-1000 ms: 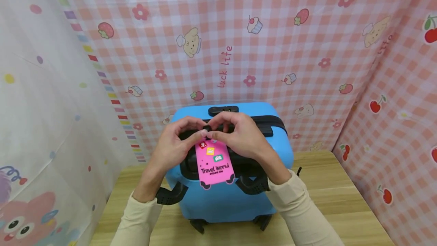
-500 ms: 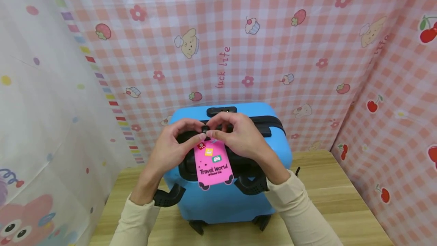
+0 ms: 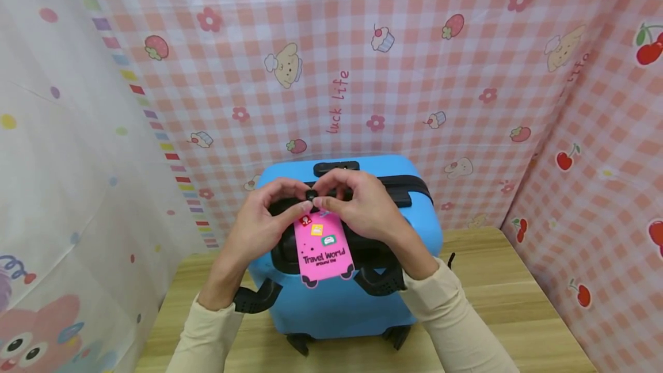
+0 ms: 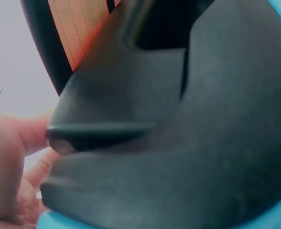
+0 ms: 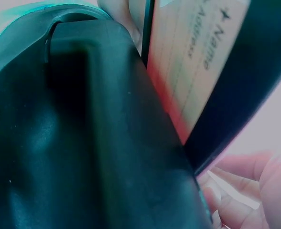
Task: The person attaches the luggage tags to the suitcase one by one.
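Note:
A pink luggage tag [image 3: 323, 255] printed "Travel World" hangs in front of the black carry handle of a blue suitcase [image 3: 344, 312]. Its black strap with a small buckle [image 3: 312, 195] sits at the tag's top, between both hands' fingertips. My left hand [image 3: 261, 217] pinches the strap from the left with thumb and forefinger. From the right, my right hand [image 3: 368, 206] pinches it close beside. In the right wrist view the tag's back shows a card [image 5: 188, 62] with "Name" and "Address" lines. The black handle [image 4: 126, 95] fills most of the left wrist view. How the strap runs behind the fingers is hidden.
The suitcase stands on a wood-grain table [image 3: 497, 281], its combination lock [image 3: 336, 168] at the back. A pink checked curtain [image 3: 331, 45] hangs behind, and a white patterned one [image 3: 77, 160] on the left. Black wrist mounts [image 3: 380, 281] sit under both wrists.
The head view has shifted slightly, moving everything a little to the left in the picture. Both hands stay at the strap with only small finger movements.

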Tool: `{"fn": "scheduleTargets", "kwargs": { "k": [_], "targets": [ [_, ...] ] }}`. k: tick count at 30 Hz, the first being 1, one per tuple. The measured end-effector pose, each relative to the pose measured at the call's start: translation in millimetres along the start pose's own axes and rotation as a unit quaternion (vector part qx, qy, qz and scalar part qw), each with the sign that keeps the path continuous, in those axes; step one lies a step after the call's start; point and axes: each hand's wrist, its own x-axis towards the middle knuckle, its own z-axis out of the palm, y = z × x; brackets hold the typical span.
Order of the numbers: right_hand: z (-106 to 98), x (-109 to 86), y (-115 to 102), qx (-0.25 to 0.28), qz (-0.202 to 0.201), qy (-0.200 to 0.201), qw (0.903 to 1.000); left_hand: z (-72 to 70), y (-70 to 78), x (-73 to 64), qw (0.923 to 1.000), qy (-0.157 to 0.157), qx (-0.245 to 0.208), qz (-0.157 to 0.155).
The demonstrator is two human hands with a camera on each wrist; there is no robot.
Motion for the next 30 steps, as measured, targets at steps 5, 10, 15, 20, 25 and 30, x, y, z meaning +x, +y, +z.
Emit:
{"fn": "scheduleTargets", "kwargs": {
  "k": [5, 10, 15, 20, 25, 30],
  "targets": [
    [0.9, 0.7, 0.0, -0.005, 0.004, 0.004, 1.0000, 0.0, -0.8, 0.8, 1.0000, 0.004, -0.001, -0.001],
    [2.1, 1.6, -0.1, -0.012, 0.007, 0.009, 0.9999, 0.2, -1.6, 1.7, 1.0000, 0.007, -0.002, 0.002],
    [2.0, 1.7, -0.9, -0.018, 0.012, 0.017, 0.9996, 0.4, -1.3, 3.2, 1.0000, 0.008, 0.000, 0.006],
    [3.1, 2.4, -2.2, -0.023, 0.015, 0.025, 0.9993, -0.4, -1.1, 4.1, 1.0000, 0.008, 0.005, 0.002],
    [4.6, 3.0, -2.5, -0.025, 0.016, 0.034, 0.9990, -0.5, -2.1, 5.5, 0.9999, 0.011, 0.008, 0.001],
    [6.1, 3.4, -2.7, -0.023, 0.018, 0.041, 0.9987, -1.1, -2.6, 6.3, 0.9999, 0.014, 0.006, 0.004]
  ]
}}
